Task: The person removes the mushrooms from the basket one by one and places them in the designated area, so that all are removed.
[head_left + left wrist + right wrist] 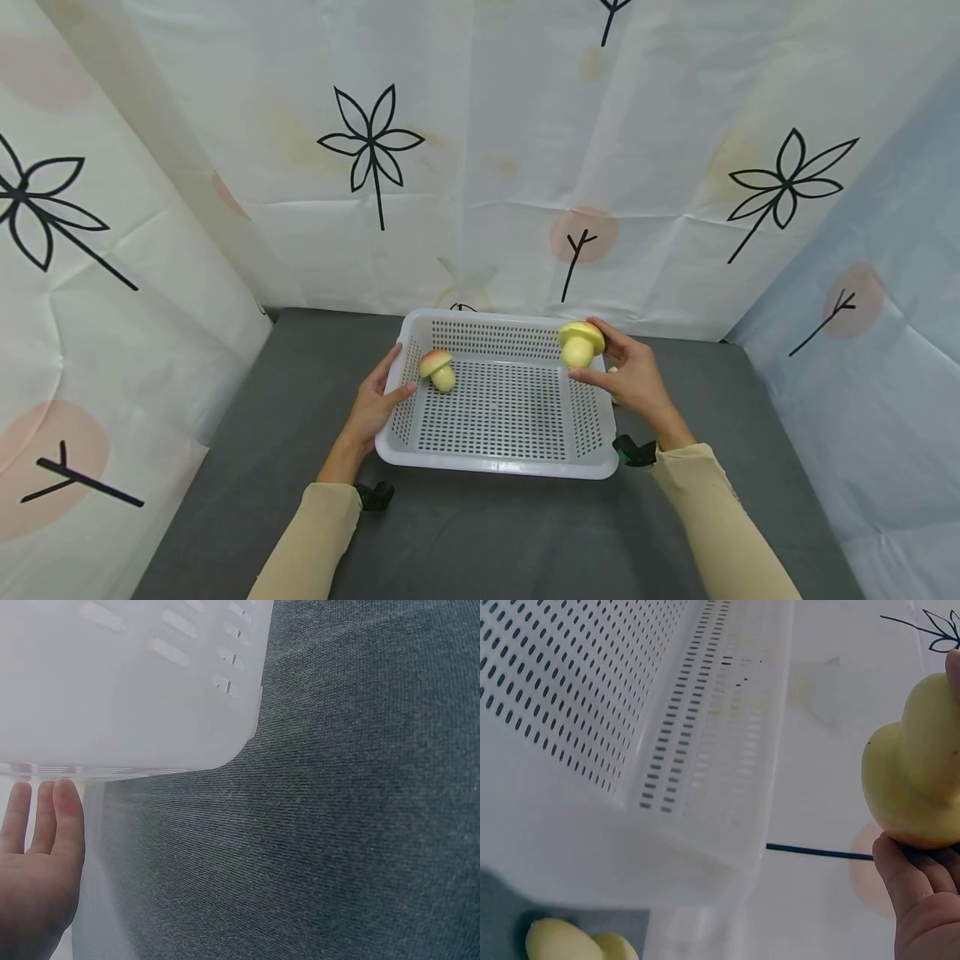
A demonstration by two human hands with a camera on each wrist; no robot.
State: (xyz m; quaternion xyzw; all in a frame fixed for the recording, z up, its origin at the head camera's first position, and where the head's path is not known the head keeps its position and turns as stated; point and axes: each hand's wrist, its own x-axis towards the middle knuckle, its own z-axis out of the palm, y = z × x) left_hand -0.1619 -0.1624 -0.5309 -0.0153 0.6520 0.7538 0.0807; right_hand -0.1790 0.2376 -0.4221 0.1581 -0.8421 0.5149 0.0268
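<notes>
Right hand (633, 379) pinching the yellow mushroom (579, 343) up by the far right corner of the white basket (495, 467), stem angled down toward the near side, and that hand's much the nearer! Across the way, the left hand (372, 408) grips the opposite rim beside a red-capped mushroom (438, 371), with dark grey surface (495, 542) around and patterned cloth (495, 150) walling the room.

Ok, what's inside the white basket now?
A reddish-capped mushroom, at the left end. The yellow mushroom in the right hand hides part of the basket toward the back right; nothing else shows inside.
</notes>
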